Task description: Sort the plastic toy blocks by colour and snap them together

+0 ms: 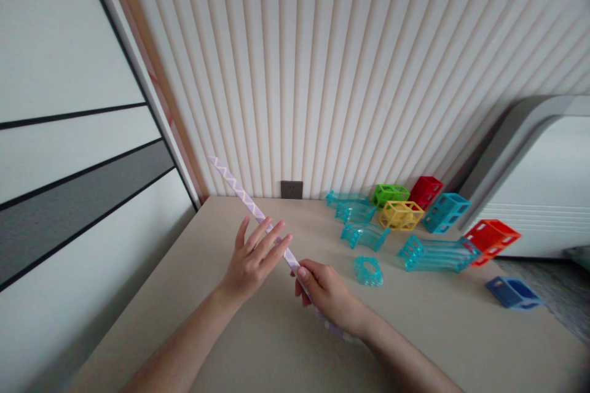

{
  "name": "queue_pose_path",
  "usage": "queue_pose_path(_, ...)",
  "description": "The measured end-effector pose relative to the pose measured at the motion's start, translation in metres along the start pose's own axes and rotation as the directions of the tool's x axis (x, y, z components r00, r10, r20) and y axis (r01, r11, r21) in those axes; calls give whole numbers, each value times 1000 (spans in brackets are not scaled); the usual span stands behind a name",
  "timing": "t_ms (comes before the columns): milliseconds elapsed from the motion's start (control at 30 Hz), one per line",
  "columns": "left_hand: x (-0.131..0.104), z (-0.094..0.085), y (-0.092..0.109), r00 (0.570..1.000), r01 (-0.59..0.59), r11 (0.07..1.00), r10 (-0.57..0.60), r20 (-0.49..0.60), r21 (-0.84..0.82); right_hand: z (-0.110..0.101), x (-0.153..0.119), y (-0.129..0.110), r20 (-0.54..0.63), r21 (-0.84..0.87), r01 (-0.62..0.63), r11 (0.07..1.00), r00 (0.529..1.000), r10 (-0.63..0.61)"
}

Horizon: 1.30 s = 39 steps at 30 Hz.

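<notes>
A long, thin purple strip with a pale zigzag pattern (234,184) slants above the table, its far end up toward the wall. My right hand (322,291) is closed around its lower part, and a short piece shows below that hand. Spread fingers of my left hand (251,261) lie over the strip's middle, the palm facing down. Whether those fingertips touch it is hard to tell. To the right of my hands, a clear teal oval piece (367,279) lies flat on the table.
Clear teal curved pieces (364,236), a long teal piece (437,255), and green (389,194), yellow (400,216), red (493,237) and blue (512,293) blocks stand on the table's right (461,331). A ribbed wall with a dark socket (292,189) borders the back.
</notes>
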<state>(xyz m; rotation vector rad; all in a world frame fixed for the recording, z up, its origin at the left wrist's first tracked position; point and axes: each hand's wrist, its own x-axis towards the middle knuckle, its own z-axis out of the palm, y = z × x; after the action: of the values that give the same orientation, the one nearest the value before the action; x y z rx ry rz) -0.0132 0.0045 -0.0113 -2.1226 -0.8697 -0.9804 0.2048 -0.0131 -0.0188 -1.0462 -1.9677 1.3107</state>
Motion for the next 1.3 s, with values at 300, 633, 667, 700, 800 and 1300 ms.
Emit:
queue_pose_path(300, -5, 6, 23, 890, 454, 701, -392, 235, -550, 4, 6, 4, -254, 266, 63, 962, 967, 6)
queue_pose_path(633, -3, 12, 37, 549, 806, 34, -417, 724, -591, 4, 4, 3, -118, -94, 111, 989, 985, -122)
queue_pose_path(667, -3, 12, 37, 534, 812, 36, -448, 717, -582, 3, 5, 5, -136, -112, 112, 987, 983, -127)
queue_pose_path(700, -2, 13, 37, 521, 815, 33, -481, 705, -579, 3, 6, 8, -163, -128, 110, 986, 978, -130)
queue_pose_path(800, 0, 13, 37, 491, 805, -8, -551, 674, -593, 1, 8, 12, -230, -141, 105, 984, 964, -136)
queue_pose_path(1300, -6, 19, 30, 429, 671, -263, -625, 652, -693, -7, 6, 10, -151, -447, -4, 894, 986, -71)
